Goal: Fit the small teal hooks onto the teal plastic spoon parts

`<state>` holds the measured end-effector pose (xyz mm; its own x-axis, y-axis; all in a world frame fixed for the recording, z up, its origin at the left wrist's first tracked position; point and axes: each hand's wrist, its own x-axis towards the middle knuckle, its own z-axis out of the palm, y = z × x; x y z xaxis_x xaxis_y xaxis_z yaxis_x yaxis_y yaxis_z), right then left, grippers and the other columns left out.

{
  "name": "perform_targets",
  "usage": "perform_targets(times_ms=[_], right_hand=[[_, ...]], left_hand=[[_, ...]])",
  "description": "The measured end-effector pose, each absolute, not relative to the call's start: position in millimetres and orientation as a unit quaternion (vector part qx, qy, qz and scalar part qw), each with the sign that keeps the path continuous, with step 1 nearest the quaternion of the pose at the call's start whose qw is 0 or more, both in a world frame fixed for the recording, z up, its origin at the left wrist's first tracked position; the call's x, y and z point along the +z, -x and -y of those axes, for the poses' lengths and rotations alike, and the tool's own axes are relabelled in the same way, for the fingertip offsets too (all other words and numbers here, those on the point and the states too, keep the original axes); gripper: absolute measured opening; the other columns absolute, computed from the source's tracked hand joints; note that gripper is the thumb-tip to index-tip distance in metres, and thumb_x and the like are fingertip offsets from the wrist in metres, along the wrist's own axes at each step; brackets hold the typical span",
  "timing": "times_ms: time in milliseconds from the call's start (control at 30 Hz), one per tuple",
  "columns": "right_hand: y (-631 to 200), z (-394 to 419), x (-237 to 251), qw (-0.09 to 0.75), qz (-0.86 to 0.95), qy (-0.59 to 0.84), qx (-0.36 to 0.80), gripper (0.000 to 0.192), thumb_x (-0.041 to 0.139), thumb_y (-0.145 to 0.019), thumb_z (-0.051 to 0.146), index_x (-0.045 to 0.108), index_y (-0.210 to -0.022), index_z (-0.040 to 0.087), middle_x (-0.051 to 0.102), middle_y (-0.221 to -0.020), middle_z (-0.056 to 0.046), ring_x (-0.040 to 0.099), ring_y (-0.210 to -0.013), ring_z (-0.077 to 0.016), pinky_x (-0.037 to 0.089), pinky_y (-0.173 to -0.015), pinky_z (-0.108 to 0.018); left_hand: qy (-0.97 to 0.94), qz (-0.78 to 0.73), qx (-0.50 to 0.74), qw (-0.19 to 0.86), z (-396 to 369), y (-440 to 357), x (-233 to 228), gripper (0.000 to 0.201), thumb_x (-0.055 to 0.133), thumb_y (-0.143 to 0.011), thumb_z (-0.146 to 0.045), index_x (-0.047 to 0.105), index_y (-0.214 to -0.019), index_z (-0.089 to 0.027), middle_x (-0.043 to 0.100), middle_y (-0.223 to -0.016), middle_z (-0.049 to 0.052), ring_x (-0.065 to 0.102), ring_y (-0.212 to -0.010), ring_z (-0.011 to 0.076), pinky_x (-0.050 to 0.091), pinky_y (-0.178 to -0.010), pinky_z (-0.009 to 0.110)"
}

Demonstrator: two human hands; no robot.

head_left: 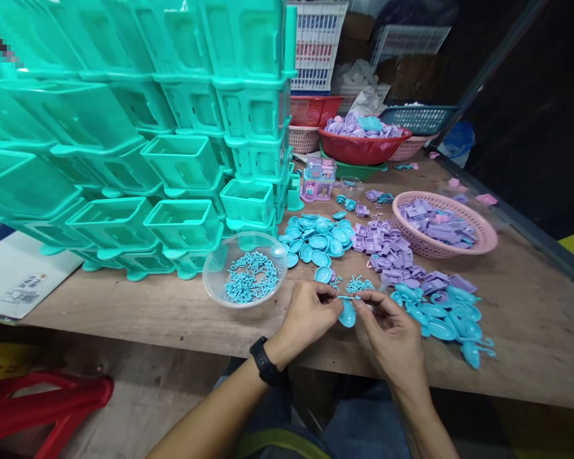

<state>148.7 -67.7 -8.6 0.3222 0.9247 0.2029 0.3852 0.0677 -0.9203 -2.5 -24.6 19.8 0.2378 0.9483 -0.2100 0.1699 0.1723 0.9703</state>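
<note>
1. Counter (pixel 124 312): carries stacked teal bins (pixel 138 127) at far left.
2. Pink basket (pixel 478 245): right, holds purple parts.
3. Clear bowl (pixel 215 280): near the left hand (pixel 309 315).
4. Left hand and right hand (pixel 395 335): fingers pinched together on one blue oval piece (pixel 347 313), held between them above the counter's near edge.

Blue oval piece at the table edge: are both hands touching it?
Touching. The head view shows the blue oval piece pinched between the left hand's fingertips and the right hand's fingertips.
</note>
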Motion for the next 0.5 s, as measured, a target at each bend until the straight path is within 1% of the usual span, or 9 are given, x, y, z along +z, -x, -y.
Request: perform_targets(times_ms=[367, 500], right_hand=[[-152.7, 71.1, -6.9, 0.468, 0.580, 0.633, 0.208, 0.025, 0.066, -0.088, 0.045, 0.074, -0.093, 0.022, 0.077, -0.086, -0.005, 0.071, -0.077, -0.0209, 0.057, -0.071, -0.032], [-153.0, 70.2, -3.1, 0.445, 0.651, 0.603, 0.121, 0.018, 0.063, -0.092, 0.039, 0.073, -0.093, 0.024, 0.077, -0.088, -0.004, 0.071, -0.080, -0.0209, 0.056, -0.075, -0.033]], left_hand=[[-0.609, -0.502, 0.317, 0.527, 23.6, 5.4, 16.0, 0.014, 0.062, -0.072, -0.017, 0.070, -0.062, -0.013, 0.058, -0.054, -0.001, 0.045, -0.054, 0.0107, 0.028, -0.050, 0.023], [-0.634, -0.497, 0.321, 0.498, 23.8, 7.3, 14.1, 0.013, 0.062, -0.071, -0.016, 0.071, -0.062, -0.012, 0.056, -0.054, -0.001, 0.044, -0.055, 0.0108, 0.026, -0.050, 0.023]])
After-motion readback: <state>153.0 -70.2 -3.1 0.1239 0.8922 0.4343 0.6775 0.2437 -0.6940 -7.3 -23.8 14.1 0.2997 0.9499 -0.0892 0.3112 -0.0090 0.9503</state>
